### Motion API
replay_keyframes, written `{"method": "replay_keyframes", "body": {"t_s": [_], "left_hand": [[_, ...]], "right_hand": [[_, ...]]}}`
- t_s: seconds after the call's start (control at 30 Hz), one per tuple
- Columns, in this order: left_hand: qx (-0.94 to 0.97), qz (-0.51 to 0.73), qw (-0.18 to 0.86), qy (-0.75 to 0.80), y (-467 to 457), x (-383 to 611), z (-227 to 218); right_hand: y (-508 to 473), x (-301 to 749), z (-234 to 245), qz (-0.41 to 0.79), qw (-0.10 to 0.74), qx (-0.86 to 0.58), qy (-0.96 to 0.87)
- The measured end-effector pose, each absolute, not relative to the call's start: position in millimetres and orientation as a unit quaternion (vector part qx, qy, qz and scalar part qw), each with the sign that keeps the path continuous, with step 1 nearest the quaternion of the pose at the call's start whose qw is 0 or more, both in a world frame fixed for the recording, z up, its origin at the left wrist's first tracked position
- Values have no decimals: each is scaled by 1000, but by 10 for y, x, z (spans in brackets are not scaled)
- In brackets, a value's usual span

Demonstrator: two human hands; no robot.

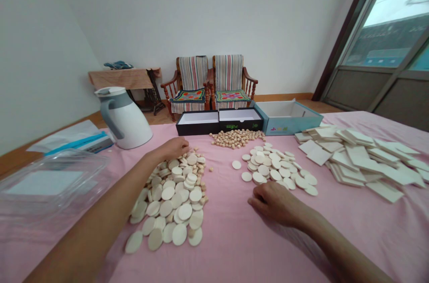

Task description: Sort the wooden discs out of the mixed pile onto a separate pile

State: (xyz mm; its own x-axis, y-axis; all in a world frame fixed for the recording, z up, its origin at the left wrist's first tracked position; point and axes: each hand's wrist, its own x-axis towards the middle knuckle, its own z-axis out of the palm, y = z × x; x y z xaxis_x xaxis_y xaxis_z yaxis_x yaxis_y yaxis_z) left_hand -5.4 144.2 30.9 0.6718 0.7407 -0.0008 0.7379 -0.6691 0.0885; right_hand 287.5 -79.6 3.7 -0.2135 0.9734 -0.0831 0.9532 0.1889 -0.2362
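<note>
My left hand (176, 148) reaches to the far edge of a mixed pile of round wooden discs (179, 193) and small wooden cubes. Its fingers are curled down at the pile, and what they hold, if anything, is hidden. On the pink cloth, my right hand (273, 201) rests closed, thumb side toward the left, and no object shows in it. Just beyond it lies a second heap of pale discs (268, 164). A cluster of wooden cubes (237, 138) is spread farther back, between the two disc piles. One loose cube (211, 169) lies right of the mixed pile.
Two black open boxes (197, 129) and a light-blue open box (293, 124) line the back. Flat rectangular wooden pieces (365, 158) are heaped at right. A white jug (129, 124), clear plastic container (56, 180) and blue-edged packet (83, 143) stand left. Two chairs (229, 82) are behind.
</note>
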Motion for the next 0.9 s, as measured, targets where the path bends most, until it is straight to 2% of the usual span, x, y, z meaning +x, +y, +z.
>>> {"method": "replay_keyframes", "body": {"t_s": [0.3, 0.47, 0.67, 0.9], "left_hand": [[918, 9, 92, 385, 1004, -240, 493], [913, 35, 67, 401, 1001, -93, 581], [942, 77, 53, 321, 994, 420, 340], [955, 24, 60, 290, 893, 471, 249]], "right_hand": [[-776, 2873, 5, 116, 45, -629, -767], [-780, 2880, -9, 110, 46, -626, -770], [-784, 2877, 20, 115, 55, -627, -769], [-788, 2870, 28, 118, 54, -631, -765]]}}
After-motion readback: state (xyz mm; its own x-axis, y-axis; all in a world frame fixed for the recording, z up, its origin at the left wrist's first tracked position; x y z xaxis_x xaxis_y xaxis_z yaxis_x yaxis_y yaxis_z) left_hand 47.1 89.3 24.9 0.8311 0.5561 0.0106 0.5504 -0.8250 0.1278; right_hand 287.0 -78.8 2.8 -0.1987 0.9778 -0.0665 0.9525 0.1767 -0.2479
